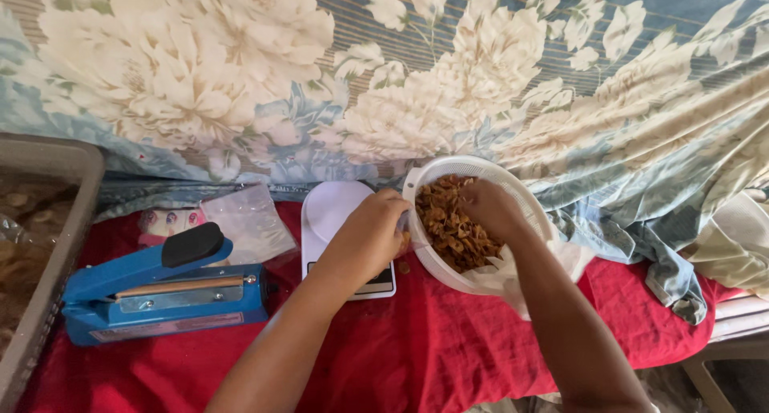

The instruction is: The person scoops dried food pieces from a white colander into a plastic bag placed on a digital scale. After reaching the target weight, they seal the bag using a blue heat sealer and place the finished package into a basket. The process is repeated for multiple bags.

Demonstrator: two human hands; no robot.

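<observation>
On the red-covered counter (448, 357), a white strainer bowl (529, 201) holds brown fried chips (452, 225). Right hand (490, 207) dips in, fingers closed on chips; left hand (370, 235) pinches a clear bag at the rim. Filling step; next needs steady transfer.

A single head-worn camera looks steeply down and forward over the person's forearms, from close range. It faces across the red-covered bench (416, 357) toward its far edge, where a floral cloth (240, 76) fills the upper half of the view.
</observation>
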